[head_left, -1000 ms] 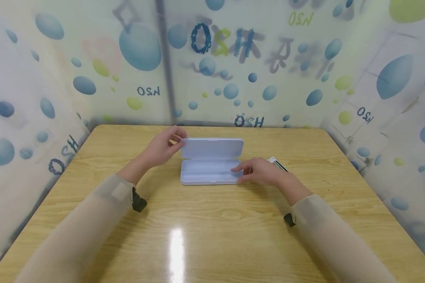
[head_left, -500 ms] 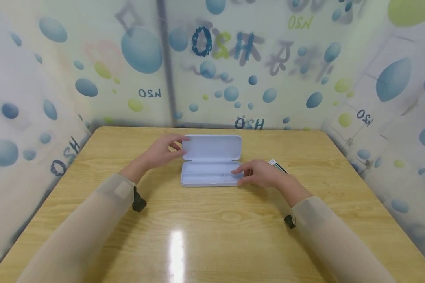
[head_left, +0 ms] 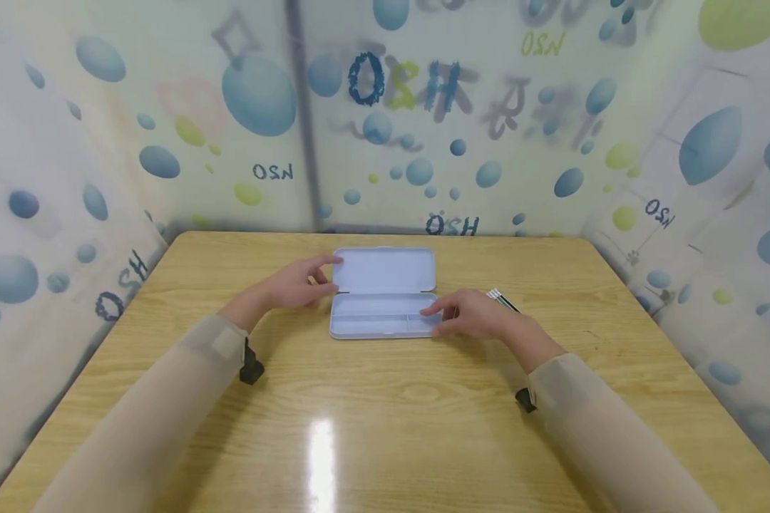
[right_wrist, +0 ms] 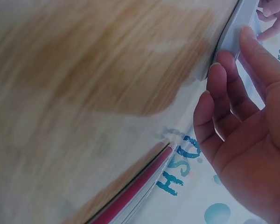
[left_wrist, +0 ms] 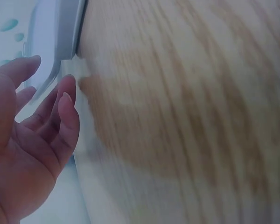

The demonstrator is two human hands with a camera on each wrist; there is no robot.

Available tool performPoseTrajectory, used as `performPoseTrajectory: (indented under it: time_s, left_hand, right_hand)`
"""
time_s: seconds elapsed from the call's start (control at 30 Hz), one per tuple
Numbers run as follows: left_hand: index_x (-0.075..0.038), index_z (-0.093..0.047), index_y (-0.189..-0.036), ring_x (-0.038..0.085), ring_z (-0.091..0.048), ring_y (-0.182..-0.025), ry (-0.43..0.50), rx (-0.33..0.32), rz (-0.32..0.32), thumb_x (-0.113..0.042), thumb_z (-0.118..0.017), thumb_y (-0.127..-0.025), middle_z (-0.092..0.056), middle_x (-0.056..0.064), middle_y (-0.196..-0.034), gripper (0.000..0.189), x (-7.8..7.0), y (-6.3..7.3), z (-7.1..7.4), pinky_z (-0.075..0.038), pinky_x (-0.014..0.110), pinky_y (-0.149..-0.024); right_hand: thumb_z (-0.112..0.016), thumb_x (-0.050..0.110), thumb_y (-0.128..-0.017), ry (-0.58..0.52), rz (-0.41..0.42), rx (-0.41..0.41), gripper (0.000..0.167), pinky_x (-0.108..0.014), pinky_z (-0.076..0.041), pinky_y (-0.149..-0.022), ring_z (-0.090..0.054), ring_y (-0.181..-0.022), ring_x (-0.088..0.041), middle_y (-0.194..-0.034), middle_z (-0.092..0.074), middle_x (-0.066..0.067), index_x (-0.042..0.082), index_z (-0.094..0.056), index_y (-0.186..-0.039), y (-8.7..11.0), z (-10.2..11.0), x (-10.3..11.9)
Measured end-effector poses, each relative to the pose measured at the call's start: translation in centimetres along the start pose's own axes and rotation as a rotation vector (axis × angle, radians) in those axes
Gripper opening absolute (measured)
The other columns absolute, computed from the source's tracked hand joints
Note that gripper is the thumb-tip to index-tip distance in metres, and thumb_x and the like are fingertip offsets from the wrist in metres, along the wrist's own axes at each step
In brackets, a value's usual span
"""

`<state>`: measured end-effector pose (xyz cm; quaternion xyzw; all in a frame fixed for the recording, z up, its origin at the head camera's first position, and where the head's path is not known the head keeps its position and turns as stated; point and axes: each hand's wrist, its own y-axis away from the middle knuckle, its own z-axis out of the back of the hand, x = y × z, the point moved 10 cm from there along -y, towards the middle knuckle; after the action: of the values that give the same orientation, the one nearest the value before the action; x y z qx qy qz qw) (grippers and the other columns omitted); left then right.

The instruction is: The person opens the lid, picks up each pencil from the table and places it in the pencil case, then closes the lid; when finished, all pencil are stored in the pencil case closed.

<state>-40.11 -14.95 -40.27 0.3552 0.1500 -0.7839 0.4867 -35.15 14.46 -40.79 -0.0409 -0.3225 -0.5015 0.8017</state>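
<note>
A pale lavender pencil case [head_left: 372,326] stands open on the table, its lid [head_left: 385,269] tipped back behind the tray. Low dividers split the tray, and no items show in it. My left hand [head_left: 295,283] is at the lid's left edge, one fingertip touching it and the other fingers loosely bent. In the left wrist view, that hand [left_wrist: 32,135] has its palm in sight near the case's end. My right hand [head_left: 478,313] grips the right end of the tray, fingers over the rim and thumb at the front corner. The right wrist view shows its fingertips [right_wrist: 219,70] against the case wall.
Several pencils [head_left: 504,301] lie together on the wooden table [head_left: 385,413] behind the right hand, partly hidden by it. The same pencils [right_wrist: 140,184] show striped sides in the right wrist view. Patterned walls [head_left: 385,192] enclose the table at the back and both sides.
The lid has swung further back, away from me. My left hand has gone down with it and its fingers have loosened. The right hand has stayed at the case's right end.
</note>
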Motion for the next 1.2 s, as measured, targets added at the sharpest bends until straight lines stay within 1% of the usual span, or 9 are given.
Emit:
performPoseTrajectory:
  time_s: [0.13,0.23,0.37,0.47,0.63,0.77,0.97,1.2]
  left_hand:
    - [-0.018,-0.039,-0.17,0.022,-0.068,-0.076,0.003,0.016,0.027,-0.031,-0.069,-0.11,-0.067,0.019,-0.117,0.068,0.4,0.2,-0.1,-0.059,0.033,-0.068]
    - [-0.018,-0.04,-0.169,0.023,-0.067,-0.075,-0.009,0.005,0.043,-0.032,-0.069,-0.111,-0.067,0.019,-0.115,0.067,0.7,0.3,0.3,-0.058,0.034,-0.068]
    - [-0.019,-0.041,-0.168,0.022,-0.066,-0.075,-0.013,-0.001,0.04,-0.033,-0.068,-0.111,-0.067,0.018,-0.114,0.065,0.7,-0.1,0.6,-0.056,0.034,-0.067]
    - [-0.018,-0.043,-0.167,0.022,-0.065,-0.075,-0.009,0.019,0.028,-0.033,-0.067,-0.111,-0.066,0.017,-0.112,0.063,0.3,-0.7,0.3,-0.056,0.033,-0.068]
    - [-0.016,-0.044,-0.167,0.021,-0.063,-0.078,-0.059,0.042,0.047,-0.034,-0.064,-0.112,-0.066,0.014,-0.107,0.061,0.2,-1.2,-0.4,-0.053,0.032,-0.074]
    - [-0.015,-0.044,-0.167,0.021,-0.061,-0.081,-0.075,0.049,0.058,-0.035,-0.063,-0.113,-0.064,0.012,-0.104,0.06,0.2,-1.1,-0.7,-0.051,0.033,-0.077]
    - [-0.011,-0.045,-0.166,0.02,-0.06,-0.079,-0.087,0.047,0.044,-0.035,-0.061,-0.114,-0.064,0.011,-0.099,0.06,0.3,-1.0,-0.9,-0.05,0.033,-0.076]
    - [-0.013,-0.045,-0.166,0.021,-0.06,-0.083,-0.103,0.05,0.067,-0.036,-0.06,-0.114,-0.064,0.01,-0.102,0.059,0.9,-1.0,-1.3,-0.05,0.034,-0.08]
  right_hand:
    - [-0.085,0.029,-0.099,-0.008,0.006,-0.007,0.038,-0.031,-0.046,-0.074,-0.055,-0.086,-0.019,-0.1,-0.071,-0.002,0.027,-0.079,-0.137,-0.1,-0.1,0.2]
    - [-0.085,0.031,-0.099,-0.013,0.031,-0.001,0.039,-0.031,-0.048,-0.075,-0.056,-0.087,-0.019,-0.103,-0.073,-0.001,0.028,-0.079,-0.138,-0.3,-0.1,0.8]
    - [-0.085,0.032,-0.099,0.0,0.026,-0.007,0.039,-0.032,-0.049,-0.078,-0.057,-0.09,-0.019,-0.103,-0.072,-0.001,0.028,-0.079,-0.138,-0.2,0.4,1.0]
    - [-0.085,0.029,-0.099,-0.001,0.002,-0.014,0.039,-0.033,-0.047,-0.077,-0.055,-0.088,-0.02,-0.099,-0.07,-0.002,0.028,-0.079,-0.137,0.1,0.8,0.6]
    - [-0.085,0.03,-0.099,-0.017,0.016,-0.001,0.04,-0.032,-0.047,-0.076,-0.055,-0.087,-0.019,-0.098,-0.071,-0.002,0.026,-0.079,-0.138,0.3,0.6,0.4]
    - [-0.085,0.03,-0.099,-0.023,0.012,-0.005,0.039,-0.032,-0.048,-0.077,-0.055,-0.088,-0.019,-0.1,-0.071,-0.001,0.027,-0.079,-0.137,0.3,0.5,0.3]
    - [-0.084,0.028,-0.1,-0.031,0.017,-0.002,0.038,-0.031,-0.046,-0.073,-0.054,-0.084,-0.018,-0.098,-0.072,-0.002,0.025,-0.079,-0.138,0.1,0.2,0.2]
    - [-0.085,0.027,-0.099,-0.033,0.01,0.004,0.038,-0.031,-0.045,-0.072,-0.053,-0.083,-0.019,-0.097,-0.07,-0.003,0.025,-0.079,-0.137,0.0,0.0,0.1]
